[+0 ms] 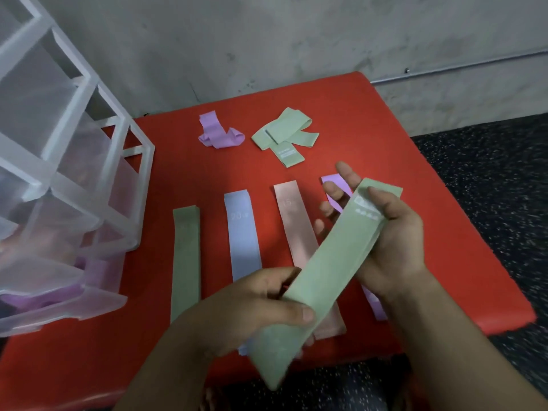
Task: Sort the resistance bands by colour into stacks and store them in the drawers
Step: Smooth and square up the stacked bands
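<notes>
I hold a flat green resistance band point(323, 268) slantwise above the red table point(370, 108). My left hand point(252, 310) grips its lower end, thumb on top. My right hand point(388, 235) pinches its upper end near the white print. Four flat stacks lie side by side below: green point(185, 256), blue point(241, 232), pink point(292, 221) and purple point(333, 185), the purple mostly hidden by my right hand. A crumpled purple band point(218, 132) and a loose heap of green bands point(284, 133) lie at the far side.
A translucent plastic drawer unit point(68, 161) stands at the left on the table; its lowest drawer point(59, 304) is pulled out with purple bands inside. A grey wall runs behind the table. Dark speckled floor lies to the right and in front.
</notes>
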